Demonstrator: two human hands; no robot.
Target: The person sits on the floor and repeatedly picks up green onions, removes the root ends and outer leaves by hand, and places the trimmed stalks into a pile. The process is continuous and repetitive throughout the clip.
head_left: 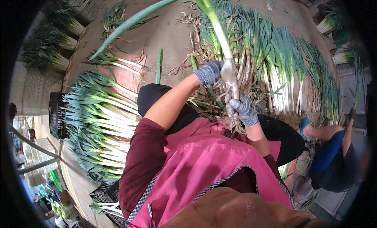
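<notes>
A long green onion (221, 36) stands slantwise in front of me, its white root end low and one green leaf arching far to the left. My left hand (209, 73), in a grey striped glove, is closed at the shank, where a pale loose layer of skin (228, 72) shows. Lower down, my right hand (244, 110), gloved alike, is wrapped round the root end, with the roots (235, 125) hanging below it. Peeled green onions (114, 118) lie in a thick row on my left. Unpeeled ones with brown, dry skins (245, 67) lie ahead and right.
Dry peelings (192, 35) litter the floor ahead. Black crates (57, 114) stand at the left, with onion bundles (59, 41) behind. At the far right a co-worker (333, 161) sits, holding another green onion (356, 82). A reddish sheet (125, 72) lies beside the left row.
</notes>
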